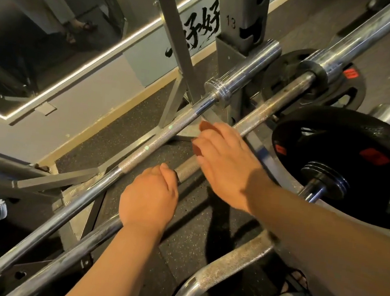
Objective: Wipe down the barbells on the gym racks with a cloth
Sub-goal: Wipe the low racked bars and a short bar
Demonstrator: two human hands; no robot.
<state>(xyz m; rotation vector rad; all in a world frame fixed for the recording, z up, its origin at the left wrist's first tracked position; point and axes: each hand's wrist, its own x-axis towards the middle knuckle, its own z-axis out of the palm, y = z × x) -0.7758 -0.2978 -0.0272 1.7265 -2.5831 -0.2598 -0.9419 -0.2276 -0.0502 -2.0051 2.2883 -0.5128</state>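
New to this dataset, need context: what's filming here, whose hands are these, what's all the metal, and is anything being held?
One wide camera, worn on a person's head, looks down at their own bare hands; there is no robot. The left hand grips the middle barbell, a knurled steel bar. The right hand lies over the same bar further along; blur hides whether it grips. A second barbell runs parallel behind it, by the rack upright. A black weight plate sits at right, and a bent curl bar lies nearest the camera. No cloth is plainly visible.

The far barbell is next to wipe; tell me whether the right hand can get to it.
Likely yes: the right hand hovers open just beside the far barbell, with nothing between them.
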